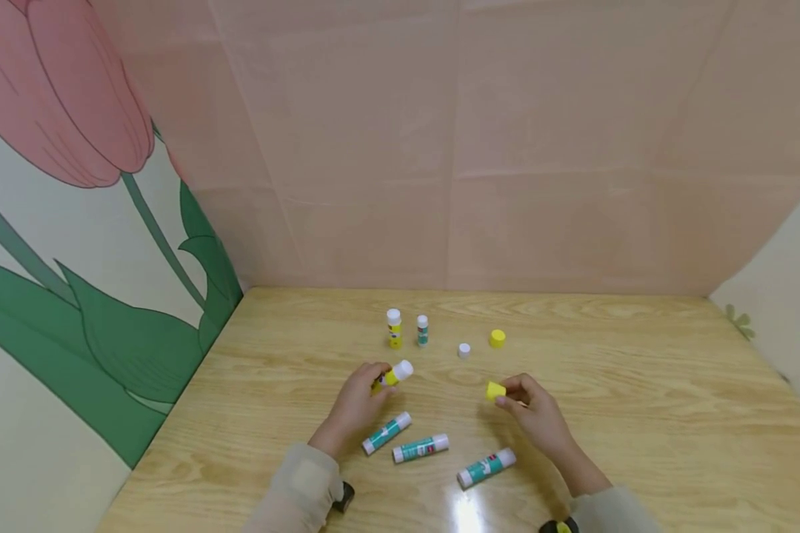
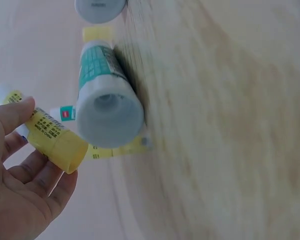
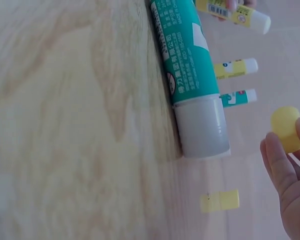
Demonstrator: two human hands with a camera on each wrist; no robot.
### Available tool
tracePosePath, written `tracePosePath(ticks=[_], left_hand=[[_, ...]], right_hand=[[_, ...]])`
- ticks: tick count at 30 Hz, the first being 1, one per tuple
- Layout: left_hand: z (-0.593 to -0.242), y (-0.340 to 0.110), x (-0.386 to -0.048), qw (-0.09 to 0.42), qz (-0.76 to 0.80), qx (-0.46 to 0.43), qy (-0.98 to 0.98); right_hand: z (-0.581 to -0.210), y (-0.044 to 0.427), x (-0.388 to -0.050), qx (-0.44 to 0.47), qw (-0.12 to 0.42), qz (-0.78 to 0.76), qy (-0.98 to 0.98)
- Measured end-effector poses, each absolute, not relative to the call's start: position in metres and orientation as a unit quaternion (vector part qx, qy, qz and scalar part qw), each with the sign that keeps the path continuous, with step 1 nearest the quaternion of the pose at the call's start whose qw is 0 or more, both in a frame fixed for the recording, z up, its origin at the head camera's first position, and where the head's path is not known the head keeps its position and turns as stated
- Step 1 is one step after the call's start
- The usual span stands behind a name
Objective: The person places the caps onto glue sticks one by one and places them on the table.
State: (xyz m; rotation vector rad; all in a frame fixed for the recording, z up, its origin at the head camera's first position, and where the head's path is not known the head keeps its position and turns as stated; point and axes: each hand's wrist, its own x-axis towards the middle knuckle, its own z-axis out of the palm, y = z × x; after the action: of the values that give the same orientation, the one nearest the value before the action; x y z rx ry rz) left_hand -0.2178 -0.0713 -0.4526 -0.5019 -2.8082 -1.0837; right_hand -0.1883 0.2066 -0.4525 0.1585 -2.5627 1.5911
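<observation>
My left hand [image 1: 355, 403] holds a yellow glue stick [image 1: 391, 376] between thumb and fingers, tilted above the table, its white end pointing up and to the right. The left wrist view shows printed text on its yellow barrel [image 2: 46, 127]. To the right, my right hand [image 1: 541, 420] pinches a yellow cap [image 1: 495, 391] between thumb and fingers, held apart from the glue stick. Below and between the hands lie three green-and-white glue sticks, a left one [image 1: 387, 433], a middle one [image 1: 421, 448] and a right one [image 1: 487, 468].
Beyond the hands, a yellow glue stick with a white top [image 1: 394, 331] and a small green one [image 1: 423, 332] stand upright on the wooden table [image 1: 640, 385]. A small white cap [image 1: 464, 350] and another yellow cap [image 1: 497, 339] are to their right.
</observation>
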Motion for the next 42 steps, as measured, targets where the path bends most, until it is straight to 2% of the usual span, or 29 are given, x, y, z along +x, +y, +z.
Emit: tracePosePath(ticks=[14,42], left_hand=[[-0.455,-0.065,-0.212,0.001,-0.361,-0.168,-0.917],[-0.455,-0.056,-0.208,0.007,-0.337,-0.232,-0.912]], right_hand=[[-0.449,0.202,-0.185,0.077,0.068,0.534,-0.839],[-0.446,0.187,-0.184,0.084,0.044,0.538,-0.837]])
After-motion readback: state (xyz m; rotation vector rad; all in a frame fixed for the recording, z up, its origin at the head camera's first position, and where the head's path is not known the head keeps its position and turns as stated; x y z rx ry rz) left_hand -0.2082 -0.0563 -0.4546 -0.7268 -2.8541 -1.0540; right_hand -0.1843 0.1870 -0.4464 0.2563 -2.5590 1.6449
